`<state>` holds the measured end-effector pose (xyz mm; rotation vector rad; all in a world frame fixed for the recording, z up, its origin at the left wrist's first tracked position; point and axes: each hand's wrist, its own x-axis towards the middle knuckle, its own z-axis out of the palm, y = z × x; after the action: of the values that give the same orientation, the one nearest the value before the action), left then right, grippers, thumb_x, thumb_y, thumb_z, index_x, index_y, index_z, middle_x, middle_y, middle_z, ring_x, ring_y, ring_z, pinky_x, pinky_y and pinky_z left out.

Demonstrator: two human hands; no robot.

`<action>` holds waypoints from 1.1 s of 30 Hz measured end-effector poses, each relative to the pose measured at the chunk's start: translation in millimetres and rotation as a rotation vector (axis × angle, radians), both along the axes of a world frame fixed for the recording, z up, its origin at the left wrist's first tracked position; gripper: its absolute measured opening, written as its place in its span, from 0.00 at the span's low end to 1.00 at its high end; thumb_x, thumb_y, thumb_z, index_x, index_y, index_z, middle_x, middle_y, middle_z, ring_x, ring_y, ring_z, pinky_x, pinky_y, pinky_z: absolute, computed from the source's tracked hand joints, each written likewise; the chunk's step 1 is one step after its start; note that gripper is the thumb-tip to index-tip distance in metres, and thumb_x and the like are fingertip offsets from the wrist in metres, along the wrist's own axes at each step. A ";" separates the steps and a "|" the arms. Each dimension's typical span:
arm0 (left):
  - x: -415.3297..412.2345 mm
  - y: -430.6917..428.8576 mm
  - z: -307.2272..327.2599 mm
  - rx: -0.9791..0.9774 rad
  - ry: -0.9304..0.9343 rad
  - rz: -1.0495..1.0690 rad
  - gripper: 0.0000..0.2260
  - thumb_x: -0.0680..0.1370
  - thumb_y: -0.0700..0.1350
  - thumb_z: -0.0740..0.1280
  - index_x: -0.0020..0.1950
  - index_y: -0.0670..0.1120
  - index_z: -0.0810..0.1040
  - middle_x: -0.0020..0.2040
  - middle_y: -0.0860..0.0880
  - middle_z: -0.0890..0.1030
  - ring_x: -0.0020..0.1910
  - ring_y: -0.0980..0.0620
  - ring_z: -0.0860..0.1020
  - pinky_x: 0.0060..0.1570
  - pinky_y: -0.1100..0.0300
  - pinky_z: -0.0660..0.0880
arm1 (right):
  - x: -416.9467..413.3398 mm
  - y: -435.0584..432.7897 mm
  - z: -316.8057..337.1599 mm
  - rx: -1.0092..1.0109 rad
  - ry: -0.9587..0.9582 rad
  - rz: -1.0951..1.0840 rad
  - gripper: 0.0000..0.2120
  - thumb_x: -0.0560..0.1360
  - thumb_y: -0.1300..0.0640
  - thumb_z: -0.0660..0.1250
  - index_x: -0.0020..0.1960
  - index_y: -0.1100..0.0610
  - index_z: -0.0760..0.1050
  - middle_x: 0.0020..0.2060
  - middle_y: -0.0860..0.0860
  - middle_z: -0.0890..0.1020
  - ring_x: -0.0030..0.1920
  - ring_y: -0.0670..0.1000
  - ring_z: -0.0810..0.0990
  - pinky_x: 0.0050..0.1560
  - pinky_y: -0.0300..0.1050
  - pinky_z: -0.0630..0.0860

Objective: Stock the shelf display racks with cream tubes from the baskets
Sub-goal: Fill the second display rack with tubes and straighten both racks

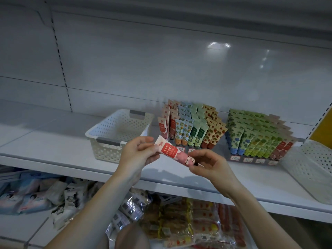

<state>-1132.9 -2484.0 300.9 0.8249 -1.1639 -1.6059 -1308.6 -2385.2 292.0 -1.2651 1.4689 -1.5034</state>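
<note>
My left grip (136, 153) and right grip (210, 164) each pinch an end of one red cream tube (170, 150) over the white shelf (53, 141), near a perforated basket (107, 153) and stocked racks (195, 128).

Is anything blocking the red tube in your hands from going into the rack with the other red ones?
Nothing visible does. The left hand and right hand hold the red tube in open air before the left rack, whose red column stands just behind. The white basket sits aside, to the left.
</note>
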 end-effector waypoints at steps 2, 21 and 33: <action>0.6 0.2 1.4 -0.118 -0.081 0.011 0.07 0.74 0.31 0.67 0.44 0.43 0.75 0.40 0.46 0.82 0.40 0.52 0.81 0.37 0.66 0.79 | 1.6 0.4 -0.4 0.033 0.066 0.020 0.13 0.68 0.72 0.70 0.44 0.56 0.78 0.42 0.49 0.82 0.41 0.41 0.81 0.42 0.35 0.77; -28.0 -11.7 -21.3 -0.588 -0.428 -0.084 0.10 0.73 0.36 0.70 0.43 0.51 0.76 0.37 0.57 0.82 0.41 0.60 0.81 0.47 0.64 0.77 | -1.5 -26.8 1.3 0.052 0.593 0.047 0.04 0.72 0.60 0.70 0.41 0.54 0.76 0.37 0.49 0.81 0.36 0.47 0.82 0.37 0.37 0.78; -73.2 -94.2 -62.8 -0.467 -0.716 0.013 0.07 0.77 0.39 0.64 0.54 0.39 0.73 0.50 0.39 0.79 0.50 0.42 0.77 0.49 0.50 0.73 | -37.6 -92.9 64.7 -0.043 0.666 -0.322 0.05 0.75 0.58 0.66 0.50 0.57 0.75 0.38 0.52 0.82 0.34 0.45 0.82 0.38 0.42 0.81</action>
<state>-1206.2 -2578.2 238.1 1.1156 -1.9325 -0.9591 -1346.3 -2478.1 356.7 -1.7219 2.1565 -1.3714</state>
